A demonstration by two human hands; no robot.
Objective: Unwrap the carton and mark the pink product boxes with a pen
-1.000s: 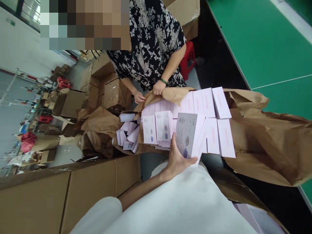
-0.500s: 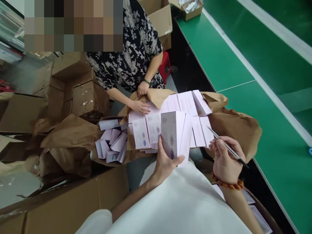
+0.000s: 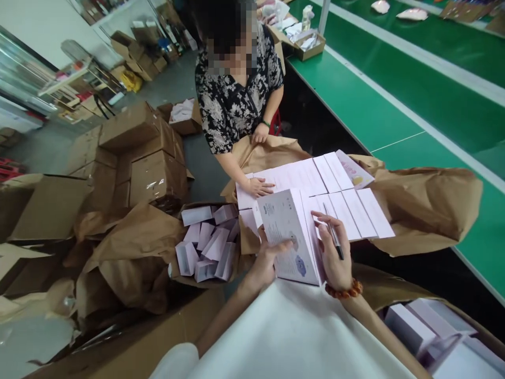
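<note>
My left hand (image 3: 265, 263) grips a small stack of pale, printed boxes (image 3: 284, 221) in front of my white apron, its thumb across the grey printed face. A dark and silver pen (image 3: 336, 241) is in my right hand (image 3: 335, 258), whose fingers rest along the right side of that stack. Beyond the stack, rows of pale pink boxes (image 3: 292, 176) lie close together on brown paper in a carton. A co-worker's hand (image 3: 260, 187) lies flat on the left part of these rows.
Left of the rows stands a carton of jumbled pale boxes (image 3: 213, 239). More pale boxes (image 3: 426, 326) lie at lower right. Brown paper (image 3: 434, 210) spreads toward the green table (image 3: 394, 105). Large cardboard cartons (image 3: 158, 173) stand at left, and a person in a patterned top (image 3: 236, 105) faces me.
My right hand has moved left with the pen and now touches the boxes. The stack has turned so its printed face shows more, with my left thumb on it. The view has shifted.
</note>
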